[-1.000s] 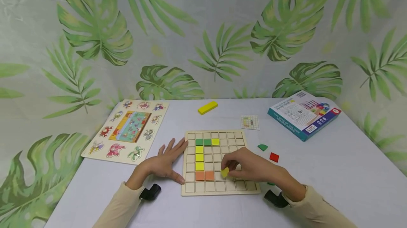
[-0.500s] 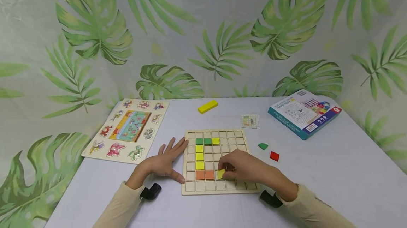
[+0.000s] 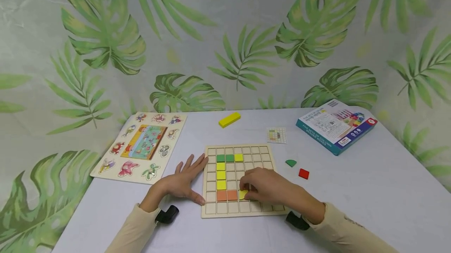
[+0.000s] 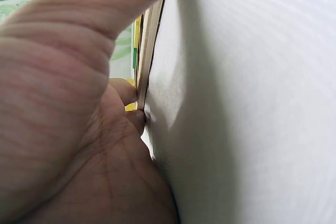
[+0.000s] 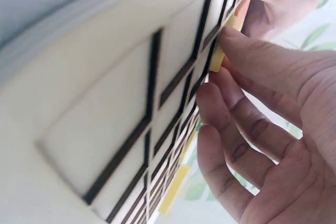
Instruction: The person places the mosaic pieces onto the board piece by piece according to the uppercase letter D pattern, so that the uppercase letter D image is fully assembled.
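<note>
White table [image 3: 370, 190], box [image 3: 336, 125] print unreadable

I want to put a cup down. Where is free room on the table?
Bare: the near right table, between red piece and box; also behind the board, left of the yellow block. Crowded: around both hands on the board.

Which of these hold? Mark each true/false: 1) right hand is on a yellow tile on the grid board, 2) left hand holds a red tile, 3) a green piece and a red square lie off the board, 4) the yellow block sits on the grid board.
1) True: the right hand presses the yellow tile into the grid board, beside the orange tiles.
2) False: the left hand lies flat against the board's left edge, holding nothing.
3) True: the green piece and red square lie on the table right of the board.
4) False: the yellow block lies on the table beyond the board.
</note>
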The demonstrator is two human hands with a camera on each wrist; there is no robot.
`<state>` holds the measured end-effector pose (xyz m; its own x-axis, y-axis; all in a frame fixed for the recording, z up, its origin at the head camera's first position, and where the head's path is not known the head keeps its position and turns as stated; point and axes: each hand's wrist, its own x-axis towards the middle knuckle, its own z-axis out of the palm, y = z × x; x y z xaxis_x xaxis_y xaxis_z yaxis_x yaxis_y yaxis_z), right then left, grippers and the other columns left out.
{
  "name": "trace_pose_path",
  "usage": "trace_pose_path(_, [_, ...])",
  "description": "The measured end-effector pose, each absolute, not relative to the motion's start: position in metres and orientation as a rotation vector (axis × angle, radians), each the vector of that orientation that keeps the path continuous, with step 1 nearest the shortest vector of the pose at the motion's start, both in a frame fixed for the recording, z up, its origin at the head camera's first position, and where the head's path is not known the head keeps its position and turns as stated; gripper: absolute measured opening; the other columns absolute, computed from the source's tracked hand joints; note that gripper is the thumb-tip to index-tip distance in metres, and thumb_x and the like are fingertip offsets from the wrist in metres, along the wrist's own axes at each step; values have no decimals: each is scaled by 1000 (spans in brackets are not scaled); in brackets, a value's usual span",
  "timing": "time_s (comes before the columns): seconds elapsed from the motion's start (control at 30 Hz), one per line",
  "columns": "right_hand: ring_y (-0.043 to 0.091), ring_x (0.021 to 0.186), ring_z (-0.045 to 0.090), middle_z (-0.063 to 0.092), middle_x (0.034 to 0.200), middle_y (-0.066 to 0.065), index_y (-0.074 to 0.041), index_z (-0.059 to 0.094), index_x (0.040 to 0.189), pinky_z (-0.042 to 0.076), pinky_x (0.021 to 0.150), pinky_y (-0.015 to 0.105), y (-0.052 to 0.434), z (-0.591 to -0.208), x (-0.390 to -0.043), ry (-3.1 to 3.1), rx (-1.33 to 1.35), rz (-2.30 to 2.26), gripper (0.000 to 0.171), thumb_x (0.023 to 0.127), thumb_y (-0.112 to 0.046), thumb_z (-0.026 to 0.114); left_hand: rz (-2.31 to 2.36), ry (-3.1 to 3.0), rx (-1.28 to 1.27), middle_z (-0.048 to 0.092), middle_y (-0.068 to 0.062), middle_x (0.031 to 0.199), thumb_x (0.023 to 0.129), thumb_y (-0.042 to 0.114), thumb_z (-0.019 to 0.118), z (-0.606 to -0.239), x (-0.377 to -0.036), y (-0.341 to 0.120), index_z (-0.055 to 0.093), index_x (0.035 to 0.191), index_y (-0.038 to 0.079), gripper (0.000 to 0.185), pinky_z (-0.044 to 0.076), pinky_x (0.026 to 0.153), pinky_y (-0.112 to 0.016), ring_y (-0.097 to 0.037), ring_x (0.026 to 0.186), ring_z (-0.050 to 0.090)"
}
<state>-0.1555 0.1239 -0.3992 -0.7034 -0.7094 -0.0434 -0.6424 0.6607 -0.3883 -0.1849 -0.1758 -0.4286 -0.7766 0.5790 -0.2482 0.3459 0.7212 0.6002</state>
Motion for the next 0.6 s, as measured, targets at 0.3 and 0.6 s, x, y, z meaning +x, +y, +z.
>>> trace_pose_path(0.3, [2, 70, 54, 67, 88, -10, -17, 76, 97, 48, 64, 17, 125, -400, -153, 2682, -1104, -527, 12, 86, -19, 79, 728, 2506, 712, -3, -12, 170, 68, 44, 91, -429, -184, -174, 8, 162, 9, 130, -9, 119, -66, -41, 153, -16])
trace_pose_path(0.6, [1, 71, 52, 68, 91, -9, -18, 76, 99, 49, 66, 19, 123, -400, -154, 2726, -1126, -456, 13, 87, -19, 78, 738, 2501, 719, -4, -12, 170, 69, 43, 90, -427, -185, -176, 7, 162, 9, 130, -10, 118, -66, -41, 153, -17])
